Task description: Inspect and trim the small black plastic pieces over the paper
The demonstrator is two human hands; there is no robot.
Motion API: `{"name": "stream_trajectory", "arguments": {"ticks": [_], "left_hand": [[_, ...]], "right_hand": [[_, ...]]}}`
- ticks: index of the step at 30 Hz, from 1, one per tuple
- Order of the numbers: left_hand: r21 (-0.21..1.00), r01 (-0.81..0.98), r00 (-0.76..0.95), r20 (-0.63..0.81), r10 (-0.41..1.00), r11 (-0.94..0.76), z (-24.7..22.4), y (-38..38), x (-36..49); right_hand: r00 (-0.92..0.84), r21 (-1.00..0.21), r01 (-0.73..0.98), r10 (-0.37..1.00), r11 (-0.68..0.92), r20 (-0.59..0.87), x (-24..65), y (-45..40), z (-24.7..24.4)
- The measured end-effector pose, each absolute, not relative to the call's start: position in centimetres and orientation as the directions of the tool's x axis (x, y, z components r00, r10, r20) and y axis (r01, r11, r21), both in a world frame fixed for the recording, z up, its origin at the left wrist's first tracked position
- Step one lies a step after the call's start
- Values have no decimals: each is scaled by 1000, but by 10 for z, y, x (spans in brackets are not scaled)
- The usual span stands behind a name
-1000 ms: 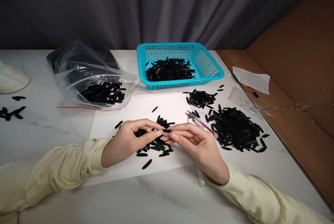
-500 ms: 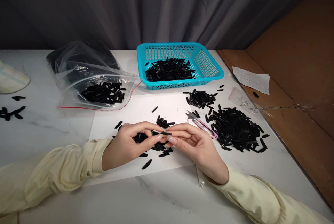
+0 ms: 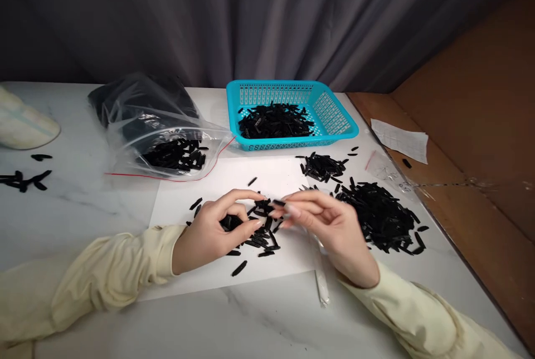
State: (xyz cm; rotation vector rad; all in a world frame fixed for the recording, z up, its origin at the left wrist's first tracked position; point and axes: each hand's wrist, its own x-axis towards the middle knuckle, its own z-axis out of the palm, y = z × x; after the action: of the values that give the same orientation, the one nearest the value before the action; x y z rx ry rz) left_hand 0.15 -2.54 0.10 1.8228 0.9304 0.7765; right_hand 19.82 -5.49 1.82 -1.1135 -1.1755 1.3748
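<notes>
Between the thumb and fingers of my right hand [image 3: 326, 225] is a small black strip [image 3: 278, 203], its near end hidden by the fingertips. My left hand [image 3: 221, 225] is open just to the left, thumb and index finger apart with nothing between them. Under and between both hands lies a loose pile of similar black strips [image 3: 263, 236] on a white sheet of paper [image 3: 184, 281]. Thread snips [image 3: 307, 187] are mostly covered by my right hand, only the tips showing. Beside that hand sits a larger heap of black strips [image 3: 380, 217].
A blue plastic basket [image 3: 292, 141] holding black strips stands at the back. A clear zip bag [image 3: 125, 150] of black pieces lies to its left. A smaller strip pile [image 3: 322, 166], a small clear bag [image 3: 384, 169] and a paper slip [image 3: 399, 139] are at the right.
Both hands held the strip before. My left hand has let go, and my right hand has drawn the strip slightly up and right. The camera view has shifted slightly.
</notes>
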Motion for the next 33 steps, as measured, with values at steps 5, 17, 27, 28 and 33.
{"name": "stream_trajectory", "arguments": {"ticks": [5, 17, 27, 28, 33], "left_hand": [[936, 254, 522, 79, 849, -243, -2, -27, 2], [963, 204, 560, 34, 828, -178, 1, -26, 2], [950, 228, 583, 42, 811, -213, -1, -24, 3], [953, 220, 582, 41, 812, -206, 0, -24, 3], [949, 223, 579, 55, 813, -223, 3, -25, 4]], "right_hand": [[129, -897, 199, 897, 394, 423, 215, -4, 56], [-568, -558, 561, 775, 612, 278, 189, -23, 75], [-689, -461, 525, 675, 715, 263, 161, -35, 40], [-659, -513, 512, 698, 689, 281, 164, -35, 40], [-336, -926, 347, 941, 150, 26, 185, -45, 43]]}}
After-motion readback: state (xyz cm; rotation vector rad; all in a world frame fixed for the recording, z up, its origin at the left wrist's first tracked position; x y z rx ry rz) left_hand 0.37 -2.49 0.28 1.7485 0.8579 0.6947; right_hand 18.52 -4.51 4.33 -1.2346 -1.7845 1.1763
